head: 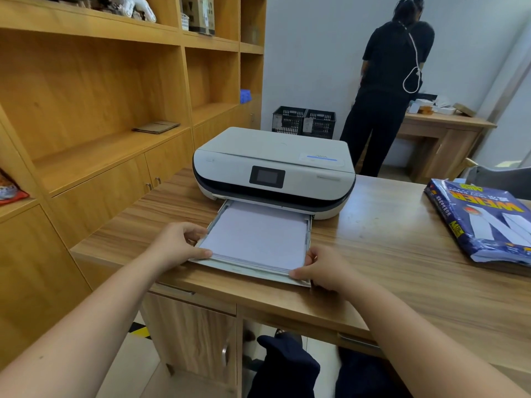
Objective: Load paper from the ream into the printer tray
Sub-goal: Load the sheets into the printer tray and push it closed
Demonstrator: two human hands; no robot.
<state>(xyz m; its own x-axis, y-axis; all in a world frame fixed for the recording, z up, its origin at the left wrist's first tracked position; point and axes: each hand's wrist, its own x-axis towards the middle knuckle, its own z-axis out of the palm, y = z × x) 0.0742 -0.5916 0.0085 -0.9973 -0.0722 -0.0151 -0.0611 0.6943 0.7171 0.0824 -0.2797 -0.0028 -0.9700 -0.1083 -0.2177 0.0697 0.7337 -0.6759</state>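
Both our forearms reached over the near edge of the wooden surface, our left hand and right hand pinching the near corners of the paper stack, fingers closed on its edges. That stack lay in the pulled-out tray of the white printer. Well off to our right sat the opened blue ream.

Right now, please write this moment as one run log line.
step: seating paper stack in printer tray | left hand: on stack corner | right hand: on stack corner | ream: on desk, right
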